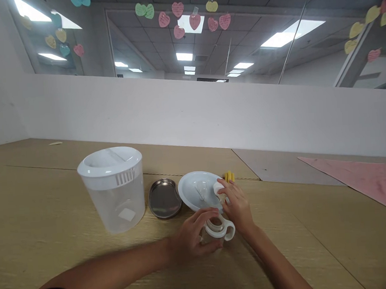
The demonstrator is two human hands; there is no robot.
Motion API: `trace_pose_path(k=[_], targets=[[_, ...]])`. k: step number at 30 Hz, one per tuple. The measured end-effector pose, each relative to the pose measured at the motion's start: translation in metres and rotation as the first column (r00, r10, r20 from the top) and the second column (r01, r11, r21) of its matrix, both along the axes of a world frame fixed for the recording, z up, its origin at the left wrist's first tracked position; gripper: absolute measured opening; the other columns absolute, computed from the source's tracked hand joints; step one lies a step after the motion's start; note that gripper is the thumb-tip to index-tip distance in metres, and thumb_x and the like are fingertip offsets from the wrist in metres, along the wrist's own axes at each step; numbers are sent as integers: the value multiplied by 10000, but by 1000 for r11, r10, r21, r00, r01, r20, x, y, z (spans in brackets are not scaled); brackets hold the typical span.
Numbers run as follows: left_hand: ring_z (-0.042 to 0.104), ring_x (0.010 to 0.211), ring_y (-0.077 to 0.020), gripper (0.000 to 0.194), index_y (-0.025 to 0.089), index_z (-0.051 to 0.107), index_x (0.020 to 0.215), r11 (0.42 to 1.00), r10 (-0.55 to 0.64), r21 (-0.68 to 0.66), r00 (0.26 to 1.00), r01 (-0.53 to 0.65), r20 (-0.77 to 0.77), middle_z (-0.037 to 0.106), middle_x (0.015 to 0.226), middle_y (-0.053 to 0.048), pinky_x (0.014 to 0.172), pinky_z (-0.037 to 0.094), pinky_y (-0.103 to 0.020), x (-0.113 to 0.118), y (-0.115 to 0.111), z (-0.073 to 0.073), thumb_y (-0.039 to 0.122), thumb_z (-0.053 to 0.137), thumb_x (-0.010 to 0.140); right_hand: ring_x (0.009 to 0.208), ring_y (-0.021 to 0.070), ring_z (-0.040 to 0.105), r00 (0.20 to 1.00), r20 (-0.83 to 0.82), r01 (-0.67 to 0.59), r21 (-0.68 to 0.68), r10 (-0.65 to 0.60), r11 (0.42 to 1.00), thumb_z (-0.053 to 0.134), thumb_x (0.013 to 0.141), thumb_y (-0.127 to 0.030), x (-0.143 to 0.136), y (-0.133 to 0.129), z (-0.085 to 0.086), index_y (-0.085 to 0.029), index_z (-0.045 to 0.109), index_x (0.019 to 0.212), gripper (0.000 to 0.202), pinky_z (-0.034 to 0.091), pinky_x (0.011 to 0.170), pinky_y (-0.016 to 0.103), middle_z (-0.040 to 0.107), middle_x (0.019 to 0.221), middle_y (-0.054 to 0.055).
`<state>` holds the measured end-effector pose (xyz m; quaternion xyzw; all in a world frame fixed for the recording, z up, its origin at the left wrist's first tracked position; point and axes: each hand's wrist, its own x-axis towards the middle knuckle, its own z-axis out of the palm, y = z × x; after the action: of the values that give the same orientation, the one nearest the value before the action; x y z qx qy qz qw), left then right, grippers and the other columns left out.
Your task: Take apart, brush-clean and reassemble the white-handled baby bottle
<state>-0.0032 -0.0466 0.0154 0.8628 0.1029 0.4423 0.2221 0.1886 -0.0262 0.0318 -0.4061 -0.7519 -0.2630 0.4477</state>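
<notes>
My left hand point(198, 233) is wrapped round a small clear bottle point(215, 225) with a white collar and a white handle point(230, 230). The bottle's mouth is uncovered and faces up. Just beyond it, my right hand point(237, 203) pinches a small white piece, perhaps a cap point(218, 188), over the right side of a pale, shallow basin point(188, 182). The fingers partly hide this piece. A clear item point(201, 189) with a thin stick-like part lies inside the basin; its kind is hard to make out.
Left of the basin is a kidney-shaped steel dish point(164, 199). A translucent bucket with a white lid point(112, 193) stands farther left. Yellow pieces point(229, 176) lie behind my right hand. A pink cloth point(361, 175) covers the right side, and a white wall point(178, 110) rises behind the table.
</notes>
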Motion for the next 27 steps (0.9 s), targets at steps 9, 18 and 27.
trace_pose_path(k=[9, 18, 27], targets=[[508, 1146, -191, 506, 178, 401, 1202, 1000, -1, -7, 1000, 1, -22, 527, 1216, -122, 974, 438, -311, -1, 0, 1, 324, 626, 772, 1020, 185, 585, 999, -40, 28, 38, -27, 999, 461, 785, -68, -1, -5, 3, -201, 469, 705, 155, 490, 856, 362, 620, 1121, 73], [513, 1142, -203, 505, 202, 381, 1205, 1000, 9, 5, 1000, -9, -18, 525, 1215, -112, 966, 448, -315, -1, -2, 2, 325, 613, 774, 976, 204, 573, 979, 94, 177, 67, -182, 982, 390, 756, -2, 1, -5, 5, -173, 538, 791, 229, 459, 848, 351, 609, 1136, 95], [528, 1125, -217, 514, 215, 391, 1196, 1000, -5, 16, 1000, 5, 15, 525, 1211, -116, 955, 460, -321, -1, -1, 1, 327, 629, 755, 929, 182, 587, 971, 71, 219, 133, -230, 966, 423, 838, -118, -2, -7, 11, -176, 521, 833, 114, 448, 858, 332, 637, 1027, 98]])
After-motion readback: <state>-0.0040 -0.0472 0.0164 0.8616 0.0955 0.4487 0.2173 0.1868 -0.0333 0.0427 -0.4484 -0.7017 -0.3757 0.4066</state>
